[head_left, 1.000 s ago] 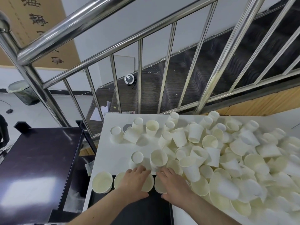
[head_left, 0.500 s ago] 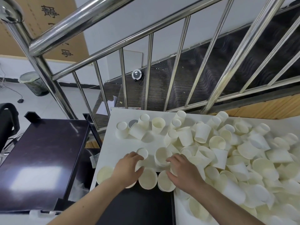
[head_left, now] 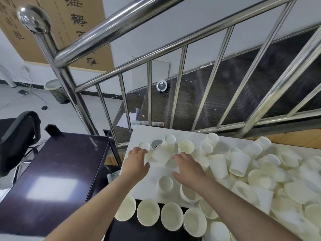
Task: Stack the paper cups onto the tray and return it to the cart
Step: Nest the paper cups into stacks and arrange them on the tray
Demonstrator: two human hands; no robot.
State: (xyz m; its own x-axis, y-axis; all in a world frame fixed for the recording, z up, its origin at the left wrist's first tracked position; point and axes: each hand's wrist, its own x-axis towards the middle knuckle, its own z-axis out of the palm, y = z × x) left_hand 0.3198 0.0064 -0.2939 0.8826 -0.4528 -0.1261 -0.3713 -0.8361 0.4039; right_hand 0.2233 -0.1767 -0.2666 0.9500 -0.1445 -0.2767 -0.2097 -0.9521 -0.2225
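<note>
Reaching with both hands spread and empty, your left hand and right hand could topple loose paper cups just beyond; 4 stand on the tray below your wrists.

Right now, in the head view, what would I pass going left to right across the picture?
Black chair → dark cart top → left hand → right hand → heap of paper cups.

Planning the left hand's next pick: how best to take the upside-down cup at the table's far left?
Grip the upside-down cup round its side wall from above, fingers spread. Its flat base faces up, so no rim is available; the left hand already reaches just beside it.
</note>
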